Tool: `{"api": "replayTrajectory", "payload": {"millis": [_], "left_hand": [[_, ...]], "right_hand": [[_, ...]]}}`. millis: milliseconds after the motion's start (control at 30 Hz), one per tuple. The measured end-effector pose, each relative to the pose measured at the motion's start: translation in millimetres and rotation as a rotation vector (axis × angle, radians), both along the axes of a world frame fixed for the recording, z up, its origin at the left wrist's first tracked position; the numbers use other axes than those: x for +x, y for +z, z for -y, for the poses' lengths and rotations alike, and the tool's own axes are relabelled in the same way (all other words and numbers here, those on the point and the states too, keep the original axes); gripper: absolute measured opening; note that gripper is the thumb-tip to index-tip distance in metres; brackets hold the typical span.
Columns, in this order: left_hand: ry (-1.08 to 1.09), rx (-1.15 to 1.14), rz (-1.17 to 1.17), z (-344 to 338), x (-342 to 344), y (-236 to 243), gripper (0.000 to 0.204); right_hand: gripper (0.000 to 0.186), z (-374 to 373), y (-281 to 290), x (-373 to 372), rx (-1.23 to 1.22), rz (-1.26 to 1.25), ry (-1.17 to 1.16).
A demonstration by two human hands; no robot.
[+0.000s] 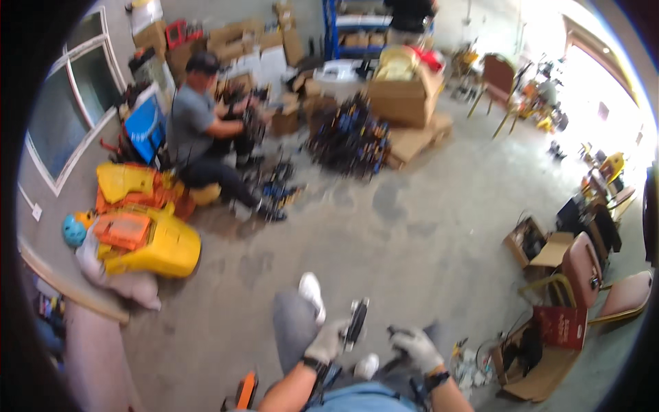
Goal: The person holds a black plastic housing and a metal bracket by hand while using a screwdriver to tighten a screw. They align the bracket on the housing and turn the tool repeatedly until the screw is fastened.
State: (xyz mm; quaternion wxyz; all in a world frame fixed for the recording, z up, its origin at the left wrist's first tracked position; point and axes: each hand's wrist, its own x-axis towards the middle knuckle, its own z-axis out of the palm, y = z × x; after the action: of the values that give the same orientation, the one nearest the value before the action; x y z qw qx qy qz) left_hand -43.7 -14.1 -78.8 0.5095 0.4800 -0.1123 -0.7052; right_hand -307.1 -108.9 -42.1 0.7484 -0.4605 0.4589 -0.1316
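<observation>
My left hand (328, 344), in a pale work glove, grips a narrow black part with silver-grey ends (355, 323). The part stands tilted above my lap, and I cannot tell its exact kind. To the right, apart from it, is my right hand (417, 347), also gloved. Its fingers are bent, with something small and dark at their tips that is too blurred to name. Both hands are over my grey-trousered legs as I sit. By my left forearm is an orange and black object (246, 390).
A person (199, 117) sits at the far left handling dark parts, near a large pile of black and blue parts (350, 141). Yellow and orange plastic shells (161, 244) lie left. An open cardboard box (542, 374) and pink chairs (583, 268) stand right.
</observation>
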Motion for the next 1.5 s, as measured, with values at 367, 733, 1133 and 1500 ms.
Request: {"api": "replayTrajectory", "payload": {"millis": [367, 733, 1133, 1500], "left_hand": [[0.286, -0.013, -0.250, 1, -1, -26, 0.041], [0.230, -0.032, -0.234, 0, 0, -34, 0.040], [0.278, 0.028, -0.221, 6, 0, -28, 0.040], [0.259, 0.056, -0.135, 5, -1, -31, 0.037]], "right_hand": [[0.052, -11, 34, -3, 0.039, 0.035, -0.017], [0.044, -13, 47, -10, 0.016, 0.019, 0.016], [0.045, -12, 59, -13, -0.115, -0.104, 0.187], [0.043, -15, 50, -11, -0.004, -0.086, 0.143]]}}
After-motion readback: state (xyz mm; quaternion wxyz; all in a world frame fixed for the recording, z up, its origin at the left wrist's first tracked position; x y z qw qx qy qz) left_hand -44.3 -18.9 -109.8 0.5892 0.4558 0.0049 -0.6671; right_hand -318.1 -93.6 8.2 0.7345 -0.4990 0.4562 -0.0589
